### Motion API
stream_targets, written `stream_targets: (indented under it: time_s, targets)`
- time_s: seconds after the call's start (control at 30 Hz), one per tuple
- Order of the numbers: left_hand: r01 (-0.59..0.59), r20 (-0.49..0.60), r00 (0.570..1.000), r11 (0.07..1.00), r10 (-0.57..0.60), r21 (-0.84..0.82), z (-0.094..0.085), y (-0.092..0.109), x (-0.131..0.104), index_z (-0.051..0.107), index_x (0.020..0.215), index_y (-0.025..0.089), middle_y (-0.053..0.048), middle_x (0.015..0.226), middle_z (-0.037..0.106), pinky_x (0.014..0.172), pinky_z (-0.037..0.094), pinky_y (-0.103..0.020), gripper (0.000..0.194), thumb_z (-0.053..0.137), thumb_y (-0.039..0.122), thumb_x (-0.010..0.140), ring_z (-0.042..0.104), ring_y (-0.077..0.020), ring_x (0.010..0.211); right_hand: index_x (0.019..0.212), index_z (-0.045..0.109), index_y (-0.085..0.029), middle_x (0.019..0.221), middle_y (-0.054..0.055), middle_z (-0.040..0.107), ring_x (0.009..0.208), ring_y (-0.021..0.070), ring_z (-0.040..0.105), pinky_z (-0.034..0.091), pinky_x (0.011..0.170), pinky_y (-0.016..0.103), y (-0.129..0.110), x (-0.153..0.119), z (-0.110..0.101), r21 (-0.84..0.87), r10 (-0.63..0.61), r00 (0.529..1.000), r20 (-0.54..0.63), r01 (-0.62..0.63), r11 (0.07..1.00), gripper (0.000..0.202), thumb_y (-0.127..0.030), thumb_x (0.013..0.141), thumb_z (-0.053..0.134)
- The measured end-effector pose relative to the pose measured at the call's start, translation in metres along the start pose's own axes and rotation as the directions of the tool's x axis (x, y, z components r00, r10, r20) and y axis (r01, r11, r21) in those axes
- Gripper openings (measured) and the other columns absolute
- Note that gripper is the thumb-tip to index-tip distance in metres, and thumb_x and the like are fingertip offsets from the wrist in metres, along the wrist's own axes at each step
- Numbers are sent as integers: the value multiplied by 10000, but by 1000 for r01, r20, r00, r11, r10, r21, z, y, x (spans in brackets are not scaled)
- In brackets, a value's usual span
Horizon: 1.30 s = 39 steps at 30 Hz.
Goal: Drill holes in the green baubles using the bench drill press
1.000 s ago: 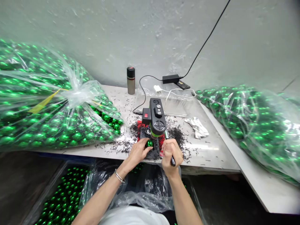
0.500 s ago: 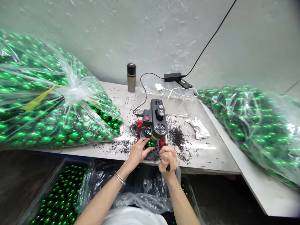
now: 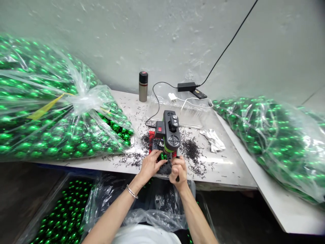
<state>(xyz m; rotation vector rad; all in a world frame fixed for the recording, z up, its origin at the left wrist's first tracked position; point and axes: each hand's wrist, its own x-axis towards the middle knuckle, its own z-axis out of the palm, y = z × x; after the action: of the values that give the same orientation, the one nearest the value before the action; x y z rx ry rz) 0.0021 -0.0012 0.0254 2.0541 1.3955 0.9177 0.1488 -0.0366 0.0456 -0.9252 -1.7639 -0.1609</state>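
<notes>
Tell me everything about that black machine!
The small black and green machine, plastic-looking, stands upright on the pale table. Its top has two round grilles and silvery buttons; a black side box carries a red switch and black cable. The right hand grips its black handle; the left hand holds a shiny green ball underneath.

Cool white light, seemingly from above, falls fairly evenly over my left hand (image 3: 150,165) and right hand (image 3: 179,172), and brightens the wall (image 3: 162,40) at 12 o'clock. Glare streaks the bench (image 3: 238,171) toward 4 o'clock; under it lies deep shadow. Hard glints cover the left bag (image 3: 50,118) and right bag (image 3: 274,135), both smeary at 9 and 3 o'clock. The machine (image 3: 172,130) looks sharper, mid-dial. Wide-lens stretch pulls the edges; the 2 o'clock corner darkens.
</notes>
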Motion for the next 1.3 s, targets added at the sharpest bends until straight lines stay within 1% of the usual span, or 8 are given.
stream_targets:
  time_s: [0.23, 0.43, 0.6, 0.77, 1.03, 1.13, 1.2, 1.3]
  targets:
    - [-40, -61, 998, 990, 32, -132, -8, -4, -22, 670, 1173, 183, -105, 1123, 704, 868, 578, -366, 317, 681, 318, 887, 699, -234, 975, 695, 449, -208, 707, -10, 515, 645, 118, 509, 390, 592, 273, -35, 63, -30, 202, 279, 957, -78, -259, 944, 269, -118, 946, 410]
    - [-59, -110, 992, 998, 59, 4, -39, -18, -67, 557, 1355, 202, -157, 1316, 625, 1001, 535, -449, 591, 740, 410, 833, 617, -297, 1201, 633, 420, -205, 648, -14, 485, 598, 118, 484, 357, 564, 279, -37, 60, -23, 213, 277, 945, -173, -238, 947, 321, -109, 939, 433]
    - [34, -304, 951, 958, 57, 285, -87, -44, -8, 630, 1197, 161, -154, 1177, 664, 975, 509, -467, 272, 471, 195, 979, 623, -271, 1098, 615, 414, -207, 649, -7, 493, 588, 122, 494, 362, 543, 282, -33, 49, -15, 216, 263, 942, -208, -218, 952, 339, -119, 941, 443]
    - [136, -167, 984, 878, -66, 459, -109, -66, 65, 636, 895, 119, -129, 986, 649, 884, 519, -403, 150, 563, 11, 820, 615, -261, 956, 630, 433, -203, 646, -9, 499, 610, 127, 510, 381, 553, 280, -33, 50, -17, 211, 227, 953, -200, -185, 960, 323, -109, 939, 444]
    - [145, -177, 981, 906, -79, 398, -105, -64, 76, 594, 776, 138, -60, 855, 630, 812, 522, -284, 170, 583, -31, 762, 622, -213, 935, 635, 426, -206, 648, -5, 495, 618, 128, 503, 371, 558, 284, -34, 50, -16, 211, 225, 953, -203, -182, 960, 324, -106, 943, 430]
    - [180, -222, 966, 959, -131, 220, -114, -56, 62, 637, 974, 149, -72, 923, 678, 786, 548, -311, 135, 647, 154, 840, 652, -210, 888, 641, 440, -205, 650, -4, 500, 615, 128, 498, 365, 559, 288, -33, 49, -15, 207, 220, 953, -209, -177, 962, 317, -109, 943, 430]
    - [241, -210, 939, 957, -272, -160, -117, -50, 47, 637, 1056, 153, -73, 933, 697, 674, 557, -289, 245, 613, 346, 907, 671, -183, 789, 647, 450, -203, 652, -6, 503, 614, 128, 500, 363, 563, 289, -32, 47, -14, 201, 226, 950, -215, -184, 962, 313, -114, 946, 426]
    - [321, -15, 885, 633, -466, -704, -113, -41, 21, 651, 997, 151, -73, 914, 714, 511, 520, -221, 408, 626, 539, 873, 666, -131, 652, 654, 463, -205, 654, -9, 505, 598, 126, 496, 360, 553, 290, -31, 45, -12, 200, 253, 940, -228, -210, 957, 310, -135, 954, 420]
